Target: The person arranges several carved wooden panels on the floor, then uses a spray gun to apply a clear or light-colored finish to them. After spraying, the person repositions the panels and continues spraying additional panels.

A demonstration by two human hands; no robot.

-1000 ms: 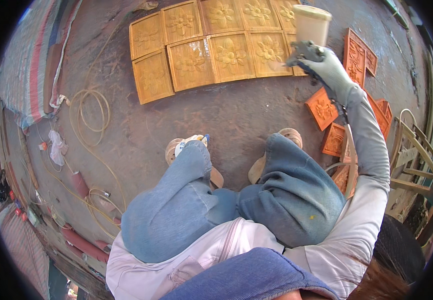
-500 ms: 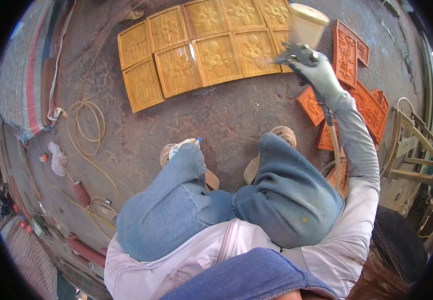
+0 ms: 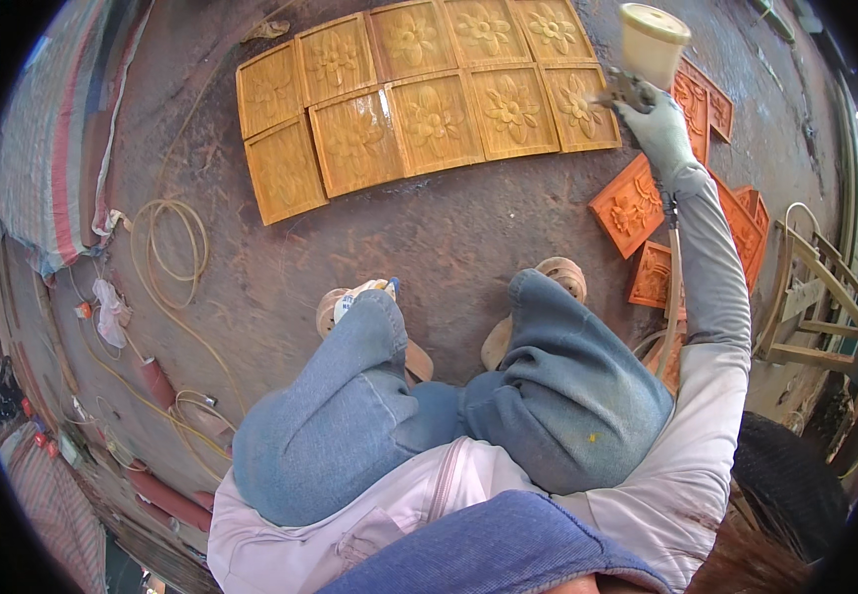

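We list one cup-topped spray gun [image 3: 654, 48], fingers of our right hand [image 3: 662, 131] clamped round it (left hand unseen), best held upright, evenly spaced from the far yellow panels [image 3: 432, 119].

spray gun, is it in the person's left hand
No, the gloved right hand is closed around the spray gun, which has a pale cup attached.
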